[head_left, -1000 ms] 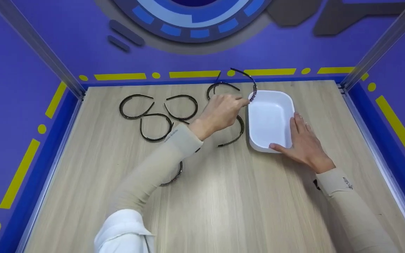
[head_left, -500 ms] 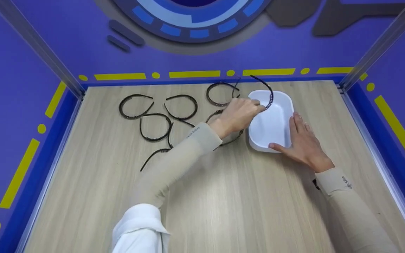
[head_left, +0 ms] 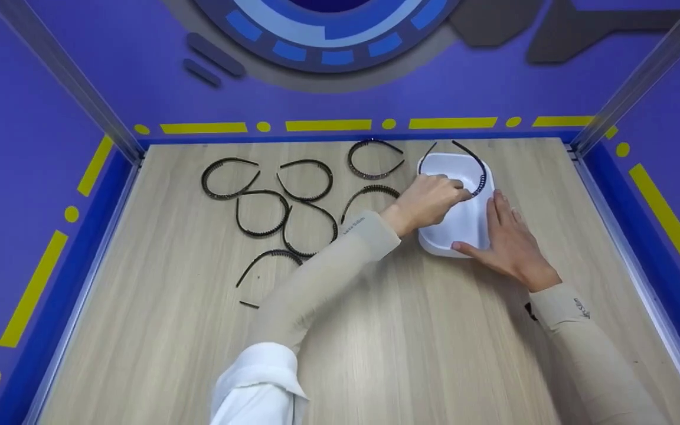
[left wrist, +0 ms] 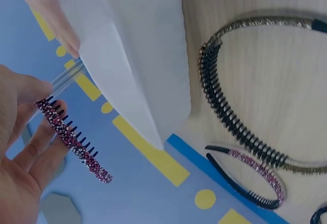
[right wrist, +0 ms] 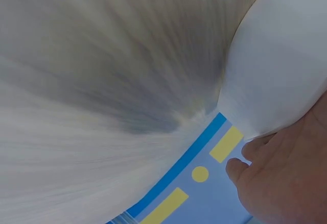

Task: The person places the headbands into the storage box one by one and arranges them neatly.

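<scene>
My left hand (head_left: 431, 200) pinches a headband (head_left: 483, 171) between thumb and fingers, its open ends toward the back wall. In the left wrist view, pink and white beads cover this headband (left wrist: 76, 145) and dark comb teeth line it. It hangs over the white rectangular box (head_left: 434, 248) at the right of the table. My right hand (head_left: 514, 242) rests against the box's right side, thumb at the near rim and fingers straight along the side. In the right wrist view, that hand (right wrist: 291, 168) lies against the white box wall (right wrist: 276, 60).
Several dark toothed headbands lie left of the box, including one near the back edge (head_left: 369, 176), one beside my left wrist (head_left: 375, 188) and a group further left (head_left: 260, 236). The left wrist view shows a gold-toned headband (left wrist: 219, 106) and a pink-beaded one (left wrist: 271, 175).
My left hand has moved right and slightly nearer, carrying the headband from the box's left edge to over its inside. The right hand has stayed on the box.
</scene>
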Motion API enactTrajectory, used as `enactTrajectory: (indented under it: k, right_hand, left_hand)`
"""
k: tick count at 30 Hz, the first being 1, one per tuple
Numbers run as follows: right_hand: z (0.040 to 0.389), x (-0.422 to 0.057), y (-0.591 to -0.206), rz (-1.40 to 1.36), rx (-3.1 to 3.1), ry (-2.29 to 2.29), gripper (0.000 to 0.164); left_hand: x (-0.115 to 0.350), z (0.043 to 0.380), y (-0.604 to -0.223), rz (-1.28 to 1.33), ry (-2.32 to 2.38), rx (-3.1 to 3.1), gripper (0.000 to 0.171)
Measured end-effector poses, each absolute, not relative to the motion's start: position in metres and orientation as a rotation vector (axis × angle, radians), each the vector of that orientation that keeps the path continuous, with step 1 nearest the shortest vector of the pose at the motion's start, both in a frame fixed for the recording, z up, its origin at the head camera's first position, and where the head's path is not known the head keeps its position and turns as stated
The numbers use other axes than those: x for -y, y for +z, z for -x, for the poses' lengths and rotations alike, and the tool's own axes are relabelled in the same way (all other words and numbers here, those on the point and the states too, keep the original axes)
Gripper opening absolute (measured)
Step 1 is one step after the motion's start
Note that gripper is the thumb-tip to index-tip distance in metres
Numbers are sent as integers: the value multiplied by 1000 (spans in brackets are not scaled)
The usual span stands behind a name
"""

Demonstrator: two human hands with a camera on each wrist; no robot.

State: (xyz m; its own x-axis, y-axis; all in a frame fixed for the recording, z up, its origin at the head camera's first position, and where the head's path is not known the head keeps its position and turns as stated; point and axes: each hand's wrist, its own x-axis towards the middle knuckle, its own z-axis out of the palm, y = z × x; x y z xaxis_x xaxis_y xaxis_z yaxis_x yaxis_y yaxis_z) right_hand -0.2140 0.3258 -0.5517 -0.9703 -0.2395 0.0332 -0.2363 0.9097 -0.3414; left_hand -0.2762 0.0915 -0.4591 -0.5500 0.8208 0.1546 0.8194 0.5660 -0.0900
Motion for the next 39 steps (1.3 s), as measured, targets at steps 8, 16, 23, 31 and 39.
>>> enactTrajectory:
  k: [8,16,23,31,39]
  right_hand:
    - [215,-322,-551,398,-3072,-540,132]
    - [217,-321,-550,428,-3072,-548,131]
    - [217,-322,-548,404,-3060,-559,131]
    - [216,-323,-548,380,-3060,-567,133]
    - [214,-325,-551,362,-3074,-558,134]
  left_hand:
    - [-92,278,-470,1383,32,2613,40]
    - [-90,278,-476,1391,1,2643,39]
    - [-83,276,-475,1369,-1,2708,40]
    - [-66,272,-466,1375,-7,2705,42]
    - [-40,264,-458,1392,-102,2672,44]
